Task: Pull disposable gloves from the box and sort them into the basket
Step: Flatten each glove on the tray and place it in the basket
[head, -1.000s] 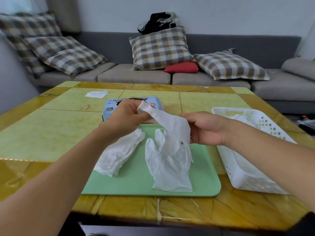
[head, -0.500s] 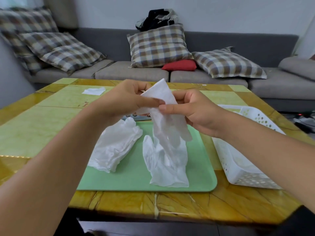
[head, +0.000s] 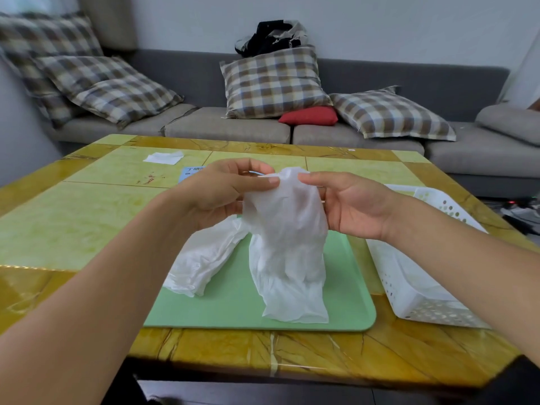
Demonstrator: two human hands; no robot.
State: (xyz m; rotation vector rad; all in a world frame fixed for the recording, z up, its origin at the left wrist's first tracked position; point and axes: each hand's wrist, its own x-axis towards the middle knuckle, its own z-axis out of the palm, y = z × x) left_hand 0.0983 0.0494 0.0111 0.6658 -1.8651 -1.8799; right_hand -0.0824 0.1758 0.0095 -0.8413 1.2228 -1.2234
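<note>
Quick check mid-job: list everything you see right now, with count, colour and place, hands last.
held glove: 1, translucent white, pinched at its top by both hands above the tray
gloves on tray: at least 2, white, one at the tray's left edge, one under the held glove
tray: 1, light green, near table edge
basket: 1, white perforated, right of the tray
glove box: 1, blue, behind the left hand, mostly hidden
tissue: 1, white, far left of table
table: 1, yellow-green
plaid cushions: 4, brown check, on grey sofa
red cushion: 1, sofa centre
left hand: 1, gripping the glove
right hand: 1, gripping the glove
</note>
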